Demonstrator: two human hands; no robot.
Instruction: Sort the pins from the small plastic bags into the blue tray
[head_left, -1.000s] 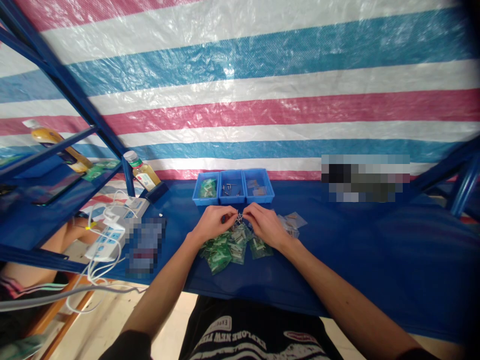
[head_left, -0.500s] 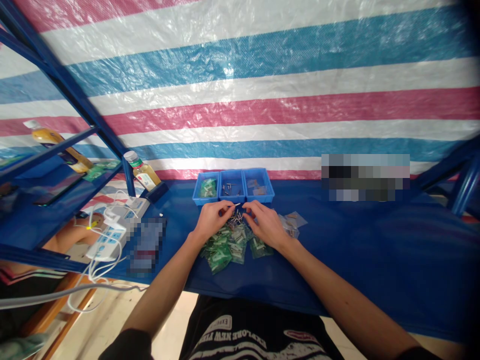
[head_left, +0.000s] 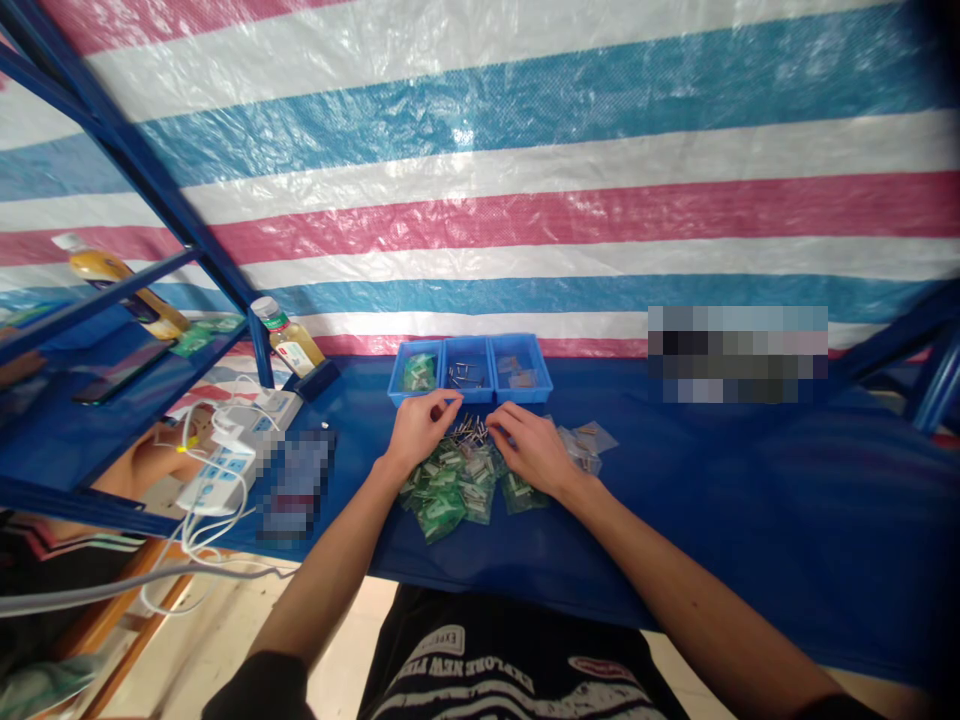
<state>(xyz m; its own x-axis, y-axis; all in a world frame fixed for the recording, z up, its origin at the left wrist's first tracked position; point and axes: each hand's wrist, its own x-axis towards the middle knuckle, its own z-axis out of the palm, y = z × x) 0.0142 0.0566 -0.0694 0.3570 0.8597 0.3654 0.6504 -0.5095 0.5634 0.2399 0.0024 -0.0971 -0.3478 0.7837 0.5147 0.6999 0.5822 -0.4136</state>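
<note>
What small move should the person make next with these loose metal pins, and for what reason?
Probably the right hand should pinch a few of the loose metal pins and drop them into the middle compartment of the blue tray. The pins lie in a heap between the hands, and that compartment already seems to hold similar pins.

One camera sits on the person's head and looks forward and down, so the person sees their own dark shirt (head_left: 510, 660) at the bottom of the picture and both arms reaching away from it. The left hand (head_left: 422, 430) and right hand (head_left: 531, 452) are fairly near, just below the middle, over the blue bench (head_left: 750, 500). The view is very wide, and a striped plastic sheet (head_left: 480, 170) farther off fills the whole top half.
</note>
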